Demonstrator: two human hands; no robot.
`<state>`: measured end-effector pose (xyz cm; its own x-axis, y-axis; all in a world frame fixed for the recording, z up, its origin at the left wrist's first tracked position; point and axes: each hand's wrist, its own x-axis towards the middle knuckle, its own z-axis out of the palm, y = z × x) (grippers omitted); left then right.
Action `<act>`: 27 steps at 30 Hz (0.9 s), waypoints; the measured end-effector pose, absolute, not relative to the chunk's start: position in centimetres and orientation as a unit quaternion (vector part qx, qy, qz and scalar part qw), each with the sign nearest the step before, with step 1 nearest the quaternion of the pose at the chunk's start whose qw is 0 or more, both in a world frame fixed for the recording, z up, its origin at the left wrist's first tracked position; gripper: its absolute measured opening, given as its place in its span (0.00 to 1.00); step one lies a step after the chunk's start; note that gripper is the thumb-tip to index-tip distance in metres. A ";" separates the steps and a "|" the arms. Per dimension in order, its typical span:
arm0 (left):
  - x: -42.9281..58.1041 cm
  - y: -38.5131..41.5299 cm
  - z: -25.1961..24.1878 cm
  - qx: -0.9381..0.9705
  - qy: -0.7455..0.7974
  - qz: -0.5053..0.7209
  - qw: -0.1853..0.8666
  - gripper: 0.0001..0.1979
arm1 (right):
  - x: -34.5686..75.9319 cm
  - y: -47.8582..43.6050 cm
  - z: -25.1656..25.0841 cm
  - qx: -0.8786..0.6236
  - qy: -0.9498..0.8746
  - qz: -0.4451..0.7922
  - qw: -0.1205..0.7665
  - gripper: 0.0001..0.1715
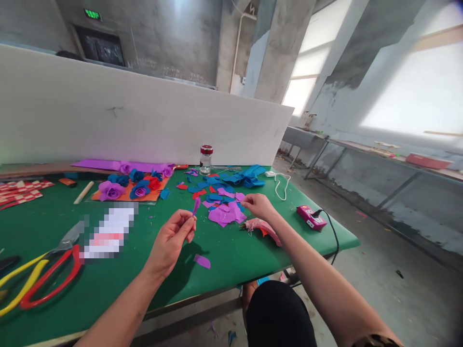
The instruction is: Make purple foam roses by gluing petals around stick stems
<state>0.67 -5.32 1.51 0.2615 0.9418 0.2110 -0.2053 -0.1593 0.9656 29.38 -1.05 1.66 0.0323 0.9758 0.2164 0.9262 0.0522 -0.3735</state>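
My left hand (177, 231) is closed in a pinch around a small rolled piece of purple crepe paper (196, 206), held upright above the green table. Over the heap, the fingertips of my right hand (258, 205) are pinched at the edge of a purple paper petal (239, 196). Purple cut petals (226, 215) lie just below those fingers, with blue crepe paper (249, 176) and red scraps behind. A pink glue gun (263, 228) rests under my right wrist. One loose purple petal (202, 261) lies near the front edge, below my left hand.
Finished paper flowers (112, 190) sit on an orange sheet at the left. Scissors (54, 270) with red and yellow handles lie nearer. A red-lidded jar (206, 160) stands before the white board (144, 115). A pink power strip (311, 218) with a black cord is at right.
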 end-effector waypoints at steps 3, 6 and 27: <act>0.7 -5.4 1.3 0.585 0.339 0.495 0.546 0.10 | 29.4 0.7 1.4 -0.690 -0.700 0.057 0.177 0.10; 0.8 -5.5 1.2 0.597 0.369 0.481 0.525 0.10 | 29.7 2.1 1.5 -0.704 -0.693 0.046 0.148 0.09; 1.0 -5.8 1.2 0.617 0.385 0.476 0.494 0.11 | 28.4 5.6 -0.2 -0.712 -0.700 0.051 0.032 0.13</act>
<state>1.05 -5.84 1.21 0.2500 0.9460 0.2065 0.0046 -0.2144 0.9767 28.41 5.58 -0.17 0.0146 0.9995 -0.0269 0.9930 -0.0177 -0.1165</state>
